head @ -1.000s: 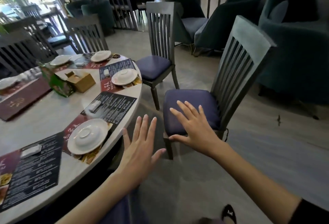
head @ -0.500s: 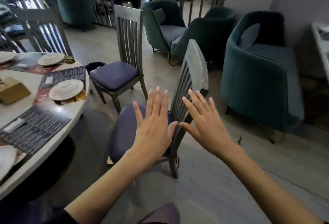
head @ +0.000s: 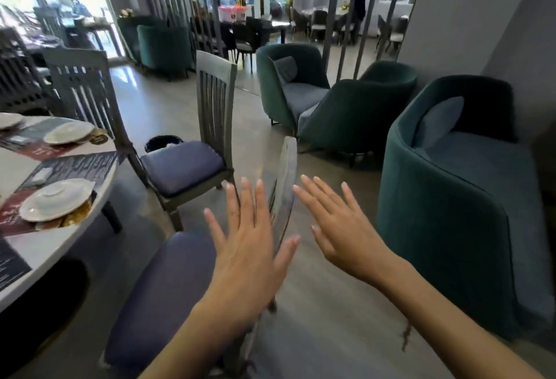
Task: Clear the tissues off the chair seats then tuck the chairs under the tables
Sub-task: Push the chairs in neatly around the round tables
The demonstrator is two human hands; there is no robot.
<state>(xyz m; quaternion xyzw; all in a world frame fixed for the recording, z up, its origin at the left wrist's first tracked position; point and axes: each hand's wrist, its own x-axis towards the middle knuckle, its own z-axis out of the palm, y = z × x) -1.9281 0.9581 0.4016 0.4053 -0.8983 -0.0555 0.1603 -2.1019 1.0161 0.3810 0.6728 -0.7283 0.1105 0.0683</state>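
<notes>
Left hand and right hand were both open, fingers spread, gripping nothing. Chair sat lower centre; its backrest rose edge-on between them, left hand nearer. Table lay frame-left.

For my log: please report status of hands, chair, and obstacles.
Left hand, right hand open, flanking near chair backrest. Seat shows no tissue; chair not tucked. No obstacle seen toward table.

Your left hand and right hand are flat, fingers spread, on either side of the blurred backrest of the near chair, the left one above its blue seat. The round table stands just left of that chair; a second chair stands beyond it.
</notes>
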